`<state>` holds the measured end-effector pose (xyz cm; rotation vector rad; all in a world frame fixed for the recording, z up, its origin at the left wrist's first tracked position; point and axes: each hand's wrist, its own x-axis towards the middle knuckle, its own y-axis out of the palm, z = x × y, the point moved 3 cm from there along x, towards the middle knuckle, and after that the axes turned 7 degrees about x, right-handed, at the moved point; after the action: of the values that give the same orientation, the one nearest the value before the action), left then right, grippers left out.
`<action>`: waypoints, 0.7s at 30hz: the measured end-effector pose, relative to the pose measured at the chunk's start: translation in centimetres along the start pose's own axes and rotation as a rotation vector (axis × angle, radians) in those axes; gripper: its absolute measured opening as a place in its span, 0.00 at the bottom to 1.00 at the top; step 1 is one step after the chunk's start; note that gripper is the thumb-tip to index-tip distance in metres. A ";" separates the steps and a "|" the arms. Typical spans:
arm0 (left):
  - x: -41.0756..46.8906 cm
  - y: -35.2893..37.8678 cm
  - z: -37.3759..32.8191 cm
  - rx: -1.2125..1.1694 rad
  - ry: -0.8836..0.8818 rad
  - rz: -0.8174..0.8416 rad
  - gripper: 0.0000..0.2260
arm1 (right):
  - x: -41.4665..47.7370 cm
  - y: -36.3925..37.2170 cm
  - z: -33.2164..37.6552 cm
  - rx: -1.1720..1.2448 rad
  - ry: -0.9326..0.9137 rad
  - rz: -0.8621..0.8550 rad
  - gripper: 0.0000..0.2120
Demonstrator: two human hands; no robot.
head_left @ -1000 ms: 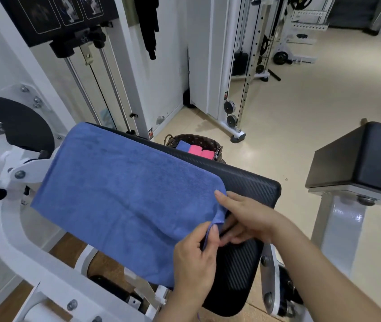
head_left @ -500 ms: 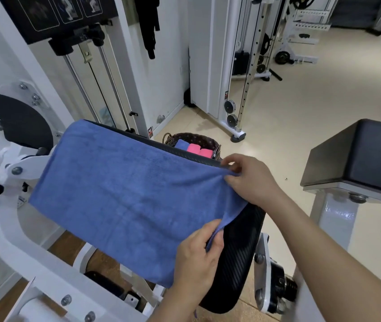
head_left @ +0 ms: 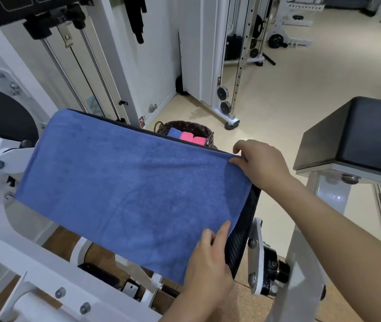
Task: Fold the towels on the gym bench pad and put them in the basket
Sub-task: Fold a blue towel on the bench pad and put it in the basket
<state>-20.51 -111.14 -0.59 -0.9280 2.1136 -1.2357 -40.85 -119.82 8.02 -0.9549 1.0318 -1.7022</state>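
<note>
Gym floor (head_left: 301, 94): beige, bordered at 12 o'clock by white cable machines (head_left: 229, 66).
Bench pad (head_left: 243, 240): black, covered by the blue towel (head_left: 126, 194), spread flat.
Basket (head_left: 185, 125): seen at 12 o'clock behind the pad; folded towels (head_left: 188, 137) are held inside.
Right hand (head_left: 261, 163): towel's far corner is pinched, at 3 o'clock.
Left hand (head_left: 208, 270): near corner is pinched, at 5 o'clock.

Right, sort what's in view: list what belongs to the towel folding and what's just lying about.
Job: blue towel, held at its right corners by left hand and right hand; bench pad; basket with pink towel.
Idle: second black pad; cable machine; hanging black strap.
</note>
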 end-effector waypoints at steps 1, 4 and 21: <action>-0.4 0.2 0.2 0.071 0.003 -0.009 0.39 | -0.1 0.1 -0.3 -0.001 0.002 -0.011 0.10; -1.3 1.0 1.2 0.212 -0.006 -0.075 0.44 | -0.4 0.6 -0.8 -0.037 -0.026 -0.113 0.10; -4.6 2.7 3.2 -0.151 -0.165 -0.090 0.07 | -5.5 1.8 0.0 -0.404 -0.717 0.367 0.42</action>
<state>-16.11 -108.40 -3.99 -1.1612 2.0753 -1.0145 -38.71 -115.13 5.46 -1.3933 0.9809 -0.7536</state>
